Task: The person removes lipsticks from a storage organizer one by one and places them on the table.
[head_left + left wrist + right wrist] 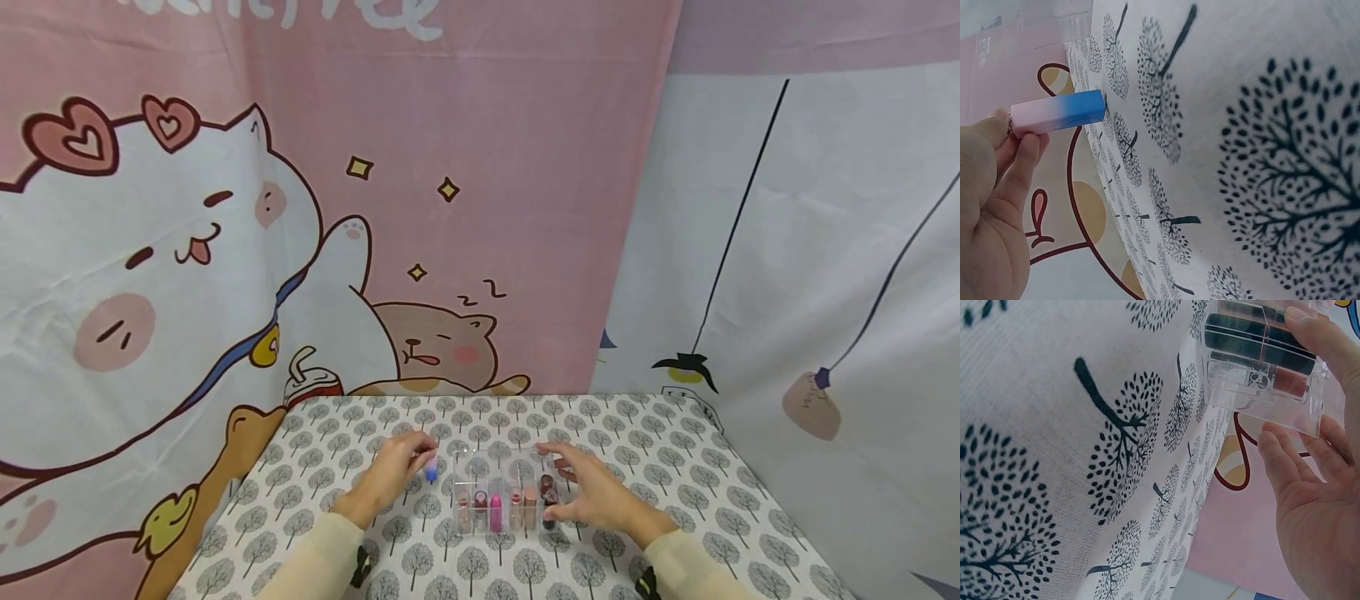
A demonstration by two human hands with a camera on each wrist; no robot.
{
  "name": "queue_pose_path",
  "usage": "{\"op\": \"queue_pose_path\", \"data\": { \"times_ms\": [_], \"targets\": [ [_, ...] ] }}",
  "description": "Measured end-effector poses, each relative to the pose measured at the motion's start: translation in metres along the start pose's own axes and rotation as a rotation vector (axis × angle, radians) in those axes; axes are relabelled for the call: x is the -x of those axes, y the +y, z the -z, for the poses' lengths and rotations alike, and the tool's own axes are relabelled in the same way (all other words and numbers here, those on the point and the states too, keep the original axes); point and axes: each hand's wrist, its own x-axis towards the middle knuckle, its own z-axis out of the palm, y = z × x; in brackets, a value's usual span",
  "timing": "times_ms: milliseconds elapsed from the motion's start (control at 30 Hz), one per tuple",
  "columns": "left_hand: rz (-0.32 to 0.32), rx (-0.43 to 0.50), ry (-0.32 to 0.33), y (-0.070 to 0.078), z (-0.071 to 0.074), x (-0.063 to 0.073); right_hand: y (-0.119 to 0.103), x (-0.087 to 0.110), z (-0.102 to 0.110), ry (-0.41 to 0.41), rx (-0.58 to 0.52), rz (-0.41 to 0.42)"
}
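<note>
My left hand pinches a lipstick tube by one end between thumb and fingers, left of the organizer. In the left wrist view the tube fades from pale pink to blue, its blue end pointing down at the tablecloth. A clear divided lipstick organizer stands on the table, and my right hand grips its right side, thumb at the front corner and fingers toward the back. Along its front row stand several lipsticks, one a bright magenta lipstick. Dark tubes show through the organizer's wall in the right wrist view.
A tablecloth printed with grey trees covers the table. Behind it hangs a pink cloth with cartoon cats, and a pale cloth hangs at the right.
</note>
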Motion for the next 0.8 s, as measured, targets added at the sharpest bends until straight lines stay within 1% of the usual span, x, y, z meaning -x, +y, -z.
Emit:
{"op": "queue_pose_path", "data": {
  "times_ms": [200, 367, 500, 667, 733, 800],
  "targets": [
    [0.010, -0.006, -0.007, -0.0007, -0.0014, 0.0012, 0.0010, -0.0004, 0.0000, 0.000, 0.010, 0.005],
    [0.001, -0.008, 0.005, -0.0007, -0.0017, 0.0021, 0.0013, -0.0006, -0.0005, 0.001, 0.021, 0.001],
    [0.010, -0.005, 0.006, 0.0002, -0.0021, 0.0023, 0.0012, -0.0004, -0.0006, 0.002, 0.029, -0.001],
    [0.060, 0.009, -0.002, 0.0022, -0.0017, 0.0010, 0.0005, -0.0004, 0.0003, -0.005, 0.023, 0.007],
    [0.081, 0.016, 0.003, 0.0026, -0.0011, 0.0001, 0.0002, -0.0010, 0.0004, -0.008, 0.018, 0.016],
    [0.088, 0.007, 0.019, 0.0024, 0.0000, -0.0007, -0.0003, -0.0021, -0.0001, -0.009, 0.014, 0.026]
  ]
}}
